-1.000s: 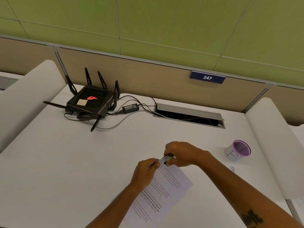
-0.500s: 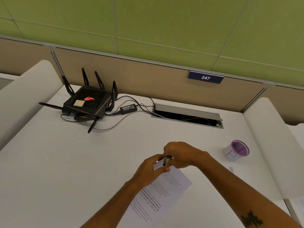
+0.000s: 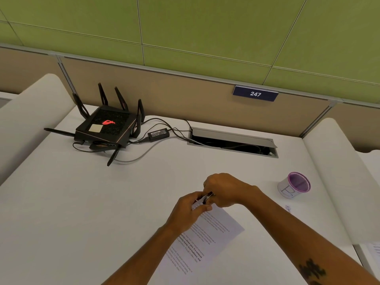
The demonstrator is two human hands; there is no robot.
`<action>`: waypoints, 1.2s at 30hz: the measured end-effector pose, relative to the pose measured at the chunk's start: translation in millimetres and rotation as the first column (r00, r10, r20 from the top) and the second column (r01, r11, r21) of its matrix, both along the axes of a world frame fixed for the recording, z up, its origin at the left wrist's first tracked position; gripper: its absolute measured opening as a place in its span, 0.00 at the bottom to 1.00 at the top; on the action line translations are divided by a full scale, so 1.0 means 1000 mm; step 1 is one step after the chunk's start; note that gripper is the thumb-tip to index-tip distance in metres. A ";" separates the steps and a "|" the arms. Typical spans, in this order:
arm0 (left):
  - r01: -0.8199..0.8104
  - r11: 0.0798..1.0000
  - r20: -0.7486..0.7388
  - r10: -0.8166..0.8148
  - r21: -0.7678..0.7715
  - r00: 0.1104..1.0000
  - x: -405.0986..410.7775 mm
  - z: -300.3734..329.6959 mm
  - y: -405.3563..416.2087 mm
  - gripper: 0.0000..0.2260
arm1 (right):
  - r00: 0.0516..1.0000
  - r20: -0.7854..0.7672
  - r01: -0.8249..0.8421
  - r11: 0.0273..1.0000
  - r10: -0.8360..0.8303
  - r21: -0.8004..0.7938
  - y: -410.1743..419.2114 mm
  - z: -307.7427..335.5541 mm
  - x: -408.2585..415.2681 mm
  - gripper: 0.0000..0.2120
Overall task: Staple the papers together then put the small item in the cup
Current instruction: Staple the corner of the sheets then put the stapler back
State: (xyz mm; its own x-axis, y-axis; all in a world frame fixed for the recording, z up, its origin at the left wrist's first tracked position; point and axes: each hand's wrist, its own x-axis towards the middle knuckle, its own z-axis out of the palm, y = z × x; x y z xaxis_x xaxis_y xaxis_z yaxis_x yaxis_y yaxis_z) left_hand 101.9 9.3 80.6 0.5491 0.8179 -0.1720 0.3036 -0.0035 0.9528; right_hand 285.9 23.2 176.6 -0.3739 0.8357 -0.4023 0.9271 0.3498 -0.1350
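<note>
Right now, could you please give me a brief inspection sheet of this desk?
Surface: white desk, papers lying on it.
Job's things: stapler at the papers' top corner; purple-rimmed cup upright at right; small item beside it.
Clutter: router, power adapter.
Hands: left hand holds the papers' corner; right hand grips the stapler.
Cables: cables run into desk slot.
Surroundings: partition, sign 247.

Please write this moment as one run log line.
stapling | both hands grip small stapler on printed white papers' corner | purple-rimmed white cup untouched
</note>
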 end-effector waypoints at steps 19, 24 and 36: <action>-0.209 0.976 -0.033 0.208 -0.062 0.978 -0.014 0.003 0.006 0.08 | 0.503 -0.670 0.675 0.732 -0.547 -0.091 -0.037 -0.013 0.014 0.21; -0.317 0.940 0.038 0.324 -0.124 0.945 -0.012 0.011 0.005 0.07 | 0.264 -0.803 0.796 0.591 -0.533 -0.130 -0.070 -0.034 -0.019 0.13; -0.486 0.831 0.172 0.539 -0.271 0.825 -0.001 0.034 -0.010 0.06 | 0.175 -0.856 0.823 0.549 -0.487 -0.144 -0.100 -0.052 -0.074 0.16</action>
